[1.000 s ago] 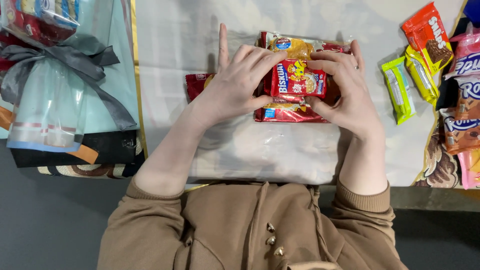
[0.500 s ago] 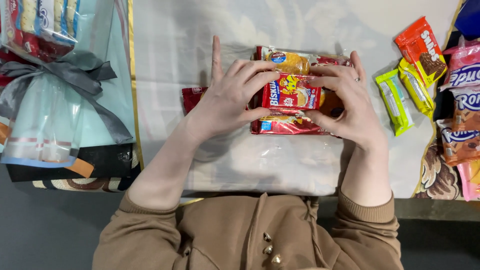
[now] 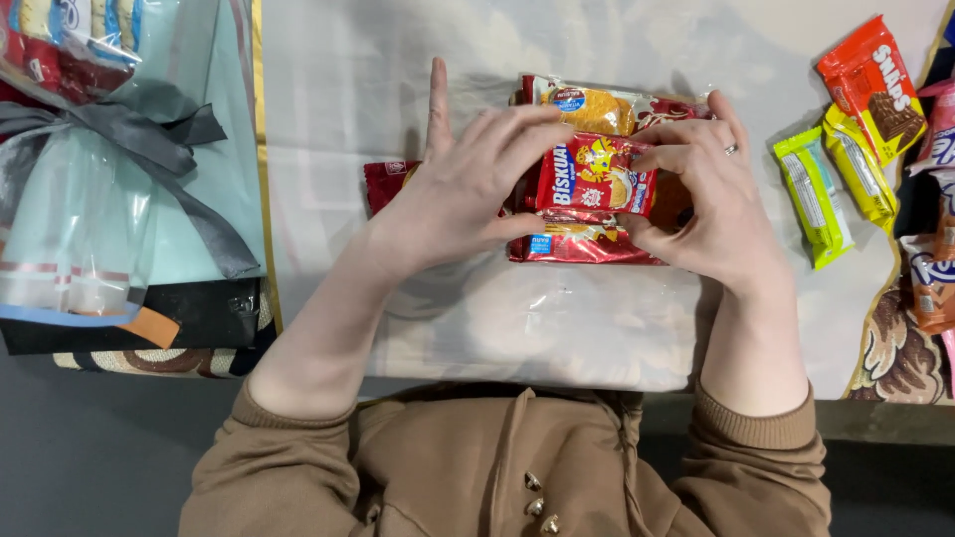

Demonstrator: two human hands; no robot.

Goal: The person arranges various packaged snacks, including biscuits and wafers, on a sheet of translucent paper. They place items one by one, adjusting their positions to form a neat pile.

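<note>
Surroundings: clear cellophane sheet [image 3: 537, 328] spread over a pale table; gift bundle wrapped in cellophane with a grey ribbon bow [image 3: 129, 129] at far left; two lime-green wrapped bars [image 3: 826, 194] and an orange snack packet [image 3: 873, 85] at right, well apart from the hands.

Hands: left hand [image 3: 463, 189] palm down, index finger pointing straight away, thumb and other fingers gripping the left end of the red rectangular biscuit packet [image 3: 594, 179]; right hand [image 3: 711, 204], ring on one finger, gripping its right end.

Item: packet lies atop a stack of similar red packets [image 3: 582, 244] at table centre, long axis left-right.
</note>
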